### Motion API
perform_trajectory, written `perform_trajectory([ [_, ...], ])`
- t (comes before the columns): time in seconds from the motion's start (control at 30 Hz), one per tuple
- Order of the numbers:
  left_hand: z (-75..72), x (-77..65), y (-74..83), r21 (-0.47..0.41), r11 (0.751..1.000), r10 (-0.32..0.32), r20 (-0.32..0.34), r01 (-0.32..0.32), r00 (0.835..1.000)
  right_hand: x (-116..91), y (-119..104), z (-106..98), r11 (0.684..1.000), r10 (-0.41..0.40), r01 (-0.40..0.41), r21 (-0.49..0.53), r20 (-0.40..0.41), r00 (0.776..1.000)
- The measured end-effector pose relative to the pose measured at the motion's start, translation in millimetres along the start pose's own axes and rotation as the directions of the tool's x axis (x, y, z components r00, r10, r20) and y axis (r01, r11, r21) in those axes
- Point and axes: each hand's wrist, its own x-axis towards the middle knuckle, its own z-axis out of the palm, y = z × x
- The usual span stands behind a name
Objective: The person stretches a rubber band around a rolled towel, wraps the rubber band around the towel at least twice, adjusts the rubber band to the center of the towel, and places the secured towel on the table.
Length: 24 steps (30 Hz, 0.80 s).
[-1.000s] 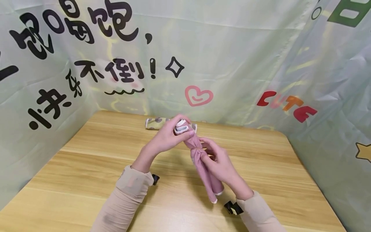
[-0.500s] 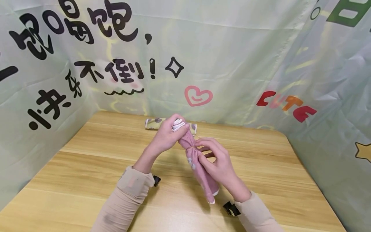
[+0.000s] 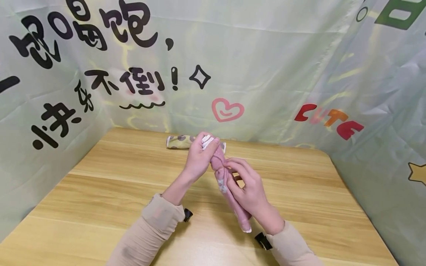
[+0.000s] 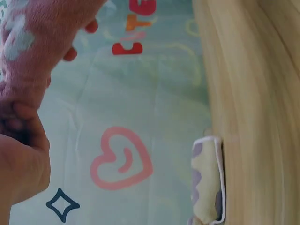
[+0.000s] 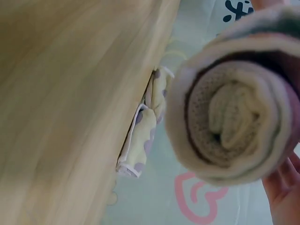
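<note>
A pink towel (image 3: pixel 234 203) with white edges and pale patches is rolled up and drawn in to a narrow waist near its middle. My left hand (image 3: pixel 197 159) grips its upper end, fingers wrapped round the roll. At the waist, my right hand (image 3: pixel 247 186) pinches the cloth between thumb and fingertips; whether a band lies under them is hard to tell. The towel's lower end hangs slanting above the table. In the left wrist view, the pink cloth (image 4: pixel 42 40) rises above the curled left hand (image 4: pixel 23 164). Up close, the right wrist view shows the roll's spiral end (image 5: pixel 234 117).
Behind the hands, a yellow towel roll (image 3: pixel 178 142) with purple spots lies at the back of the wooden table (image 3: pixel 110 177); it narrows at its middle in the right wrist view. A printed curtain (image 3: pixel 273 74) encloses the table. Black wrist devices (image 3: pixel 264 241) sit under both sleeves.
The left hand has turned and tilted the towel's upper end, and its wrist has shifted right. The towel has rotated, so a pale patch now shows. The right fingers stay at the waist.
</note>
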Motion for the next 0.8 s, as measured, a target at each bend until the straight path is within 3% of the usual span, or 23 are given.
perform_trajectory([
  [0.2,8.0,-2.6,2.5,-0.025,1.000,-0.016,-0.084,0.013,0.996,0,0,1,0.998,-0.030,0.029,-0.060,-0.025,0.999],
  [0.33,13.1,-5.7,2.5,-0.041,0.999,-0.019,-0.073,0.017,0.997,-2,-1,0,0.996,-0.018,0.016,-0.092,-0.019,1.000],
  [0.53,18.4,-9.0,-2.0,0.012,1.000,-0.013,-0.043,0.014,0.999,-4,-2,-1,0.995,0.066,-0.063,-0.074,0.040,0.997],
  [0.8,14.4,-6.6,-7.0,0.052,0.998,-0.034,-0.078,0.038,0.996,-5,-3,-2,0.990,0.138,-0.134,-0.035,0.152,0.979],
])
